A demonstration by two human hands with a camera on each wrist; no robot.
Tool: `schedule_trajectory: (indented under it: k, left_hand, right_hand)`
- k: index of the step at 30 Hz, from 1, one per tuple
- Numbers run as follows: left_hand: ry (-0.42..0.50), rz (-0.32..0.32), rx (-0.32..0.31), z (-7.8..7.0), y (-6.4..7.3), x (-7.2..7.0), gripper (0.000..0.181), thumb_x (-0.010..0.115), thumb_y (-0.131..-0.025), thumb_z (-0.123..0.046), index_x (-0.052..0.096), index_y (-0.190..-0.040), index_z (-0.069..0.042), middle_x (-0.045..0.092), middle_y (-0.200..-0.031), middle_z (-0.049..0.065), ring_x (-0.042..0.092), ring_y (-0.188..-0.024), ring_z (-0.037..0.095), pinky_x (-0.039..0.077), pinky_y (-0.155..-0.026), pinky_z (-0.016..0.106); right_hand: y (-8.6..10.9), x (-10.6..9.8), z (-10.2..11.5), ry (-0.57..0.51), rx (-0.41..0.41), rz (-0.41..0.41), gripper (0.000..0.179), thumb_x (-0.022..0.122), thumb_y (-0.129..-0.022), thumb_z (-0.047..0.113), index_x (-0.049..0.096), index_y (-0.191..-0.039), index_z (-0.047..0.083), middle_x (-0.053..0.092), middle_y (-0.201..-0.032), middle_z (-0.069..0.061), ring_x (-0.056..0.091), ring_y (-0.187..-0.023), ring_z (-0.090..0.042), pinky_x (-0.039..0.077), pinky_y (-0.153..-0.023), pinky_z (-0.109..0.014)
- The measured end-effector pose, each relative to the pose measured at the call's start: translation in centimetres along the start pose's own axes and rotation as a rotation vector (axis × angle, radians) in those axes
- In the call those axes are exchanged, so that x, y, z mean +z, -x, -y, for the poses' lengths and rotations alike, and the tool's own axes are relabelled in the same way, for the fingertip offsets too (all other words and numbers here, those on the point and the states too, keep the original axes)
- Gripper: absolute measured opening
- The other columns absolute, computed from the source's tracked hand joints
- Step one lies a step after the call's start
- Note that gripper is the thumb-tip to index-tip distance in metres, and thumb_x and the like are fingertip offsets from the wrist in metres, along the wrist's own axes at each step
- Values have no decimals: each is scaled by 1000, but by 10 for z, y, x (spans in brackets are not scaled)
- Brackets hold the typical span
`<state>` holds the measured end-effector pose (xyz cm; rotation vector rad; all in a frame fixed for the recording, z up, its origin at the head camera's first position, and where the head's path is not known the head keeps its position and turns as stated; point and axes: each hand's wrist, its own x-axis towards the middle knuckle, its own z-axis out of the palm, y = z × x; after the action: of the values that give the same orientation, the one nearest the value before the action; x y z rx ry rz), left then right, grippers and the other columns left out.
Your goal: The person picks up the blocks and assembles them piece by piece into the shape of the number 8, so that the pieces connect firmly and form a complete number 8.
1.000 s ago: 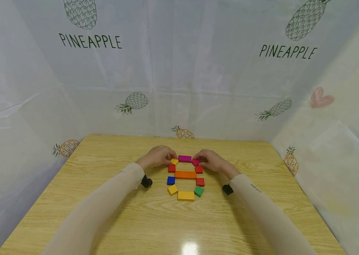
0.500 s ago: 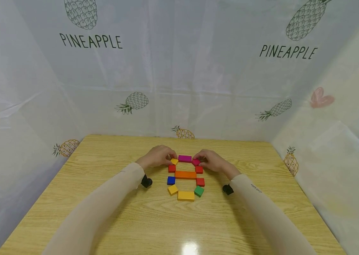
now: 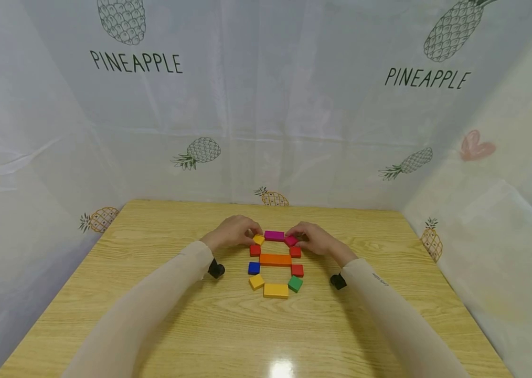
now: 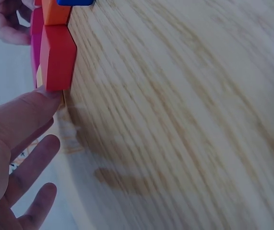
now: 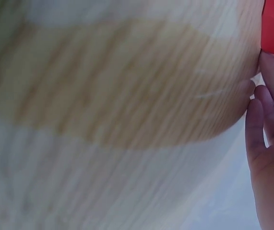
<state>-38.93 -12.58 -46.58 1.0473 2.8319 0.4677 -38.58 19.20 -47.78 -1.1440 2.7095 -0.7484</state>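
Observation:
Colored blocks form a figure-eight outline on the table. At its upper left, my left hand [image 3: 235,231] pinches a small yellow block [image 3: 258,239] between thumb and fingers. Across from it my right hand [image 3: 313,238] pinches a small magenta block [image 3: 290,240]. A long magenta block [image 3: 274,236] lies between the two. Below the hands are a red block [image 3: 255,250] on the left and another red block [image 3: 295,252] on the right. In the left wrist view, the left thumb is right at the near red block [image 4: 58,60], which mostly hides the yellow one.
A long orange block [image 3: 275,260] crosses the middle. Lower down lie a blue block [image 3: 254,268], a red block [image 3: 297,270], a tilted yellow block [image 3: 256,282], a green block [image 3: 295,284] and a long yellow block [image 3: 276,291]. Pineapple-print cloth [image 3: 270,105] hangs behind the wooden table [image 3: 228,336].

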Motion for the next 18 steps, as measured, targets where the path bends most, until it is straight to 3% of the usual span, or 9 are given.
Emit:
schedule_trajectory:
  k: [5,9,18]
  left_hand:
    - [10,-13,-20,8,7,-3,31,83,-95,-26,78,-126,-23,76,-122,-7,71,-101,13,57,-94,36]
    - [23,-48,-56,9,22,-11,34,80,-98,-26,75,-132,-21,74,-128,-5,71,-105,17,57,-95,40]
    - [-70,-248,-112,4,68,-33,41,79,-97,-34,73,-136,-20,69,-140,4,64,-128,33,51,-105,58]
  right_hand:
    - [4,-4,0,-35,5,29,39,68,-102,0,66,-141,3,67,-132,-15,65,-121,-33,54,-105,-51]
    - [15,-14,0,-91,15,26,42,65,-103,-2,60,-145,-2,63,-140,-22,64,-125,-42,51,-107,-57]
    - [49,-48,16,35,100,-62,50,67,-106,16,53,-153,1,55,-150,-22,56,-132,-47,48,-108,-63]
